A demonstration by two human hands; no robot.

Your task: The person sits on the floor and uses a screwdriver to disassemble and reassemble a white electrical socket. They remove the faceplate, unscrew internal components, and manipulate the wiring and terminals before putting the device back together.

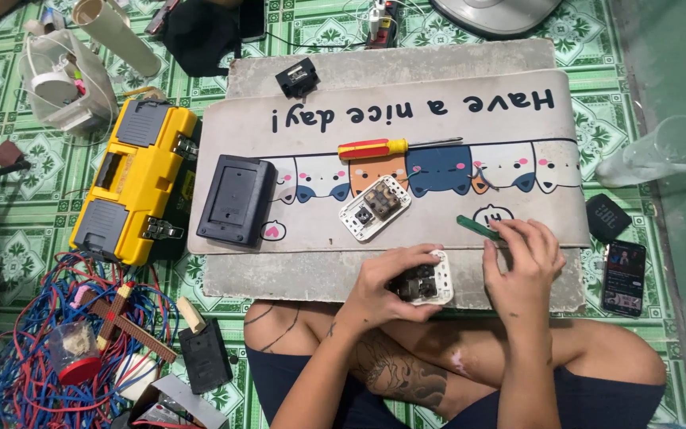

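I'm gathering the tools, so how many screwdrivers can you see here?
2. A red-and-yellow screwdriver lies on the mat above the white socket; a green one is in the right hand. More may be hidden in the yellow toolbox.

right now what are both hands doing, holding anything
Left hand: closed around a white switch module.
Right hand: closed on a green-handled tool, tip resting on the mat.

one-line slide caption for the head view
Left hand grips a white switch module; right hand holds a green tool.
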